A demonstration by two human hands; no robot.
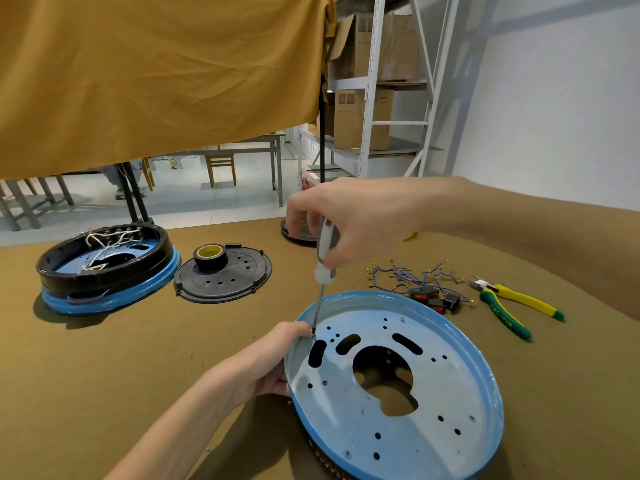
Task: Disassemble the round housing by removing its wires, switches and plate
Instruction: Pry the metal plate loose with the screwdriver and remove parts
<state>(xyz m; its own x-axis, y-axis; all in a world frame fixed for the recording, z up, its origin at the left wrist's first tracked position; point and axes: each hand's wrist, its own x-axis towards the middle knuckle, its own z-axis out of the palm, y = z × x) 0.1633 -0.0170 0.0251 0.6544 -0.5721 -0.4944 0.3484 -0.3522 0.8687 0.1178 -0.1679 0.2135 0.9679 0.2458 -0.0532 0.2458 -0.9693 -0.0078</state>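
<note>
Right hand clamped on screwdriver, shaft tilted down-left, tip at plate screw right beside left hand, grip closed on housing rim.

The round housing lies tilted near the counter's front edge, blue-rimmed, its pale metal plate facing up, pierced by slots, small holes and a large middle cutout. Behind it, toward the right edge, rest loose blue wires and black red-faced switches
</note>
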